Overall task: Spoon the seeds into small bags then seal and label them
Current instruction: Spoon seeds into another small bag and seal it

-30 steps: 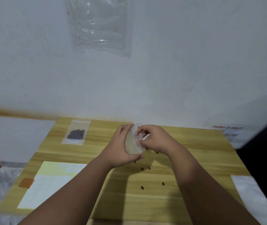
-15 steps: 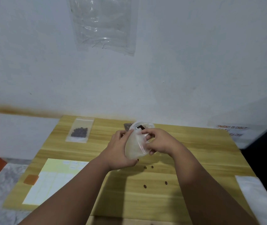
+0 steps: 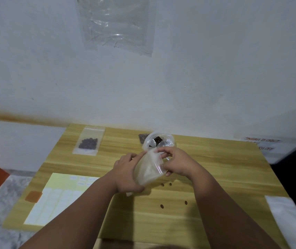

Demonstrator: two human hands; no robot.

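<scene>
Above table | left hand grips small bag | right hand pinches its mouth

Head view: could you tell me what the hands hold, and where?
The small clear plastic bag: left hand cups its lower side, right hand pinches its top edge.

Spread the small bag wider between left hand and right hand, no longer bunched tight as a second ago. Drew both hands slightly nearer the body. Uncovered the bigger clear bag behind the fingers, its open mouth and dark contents now showing on the surface.
</scene>
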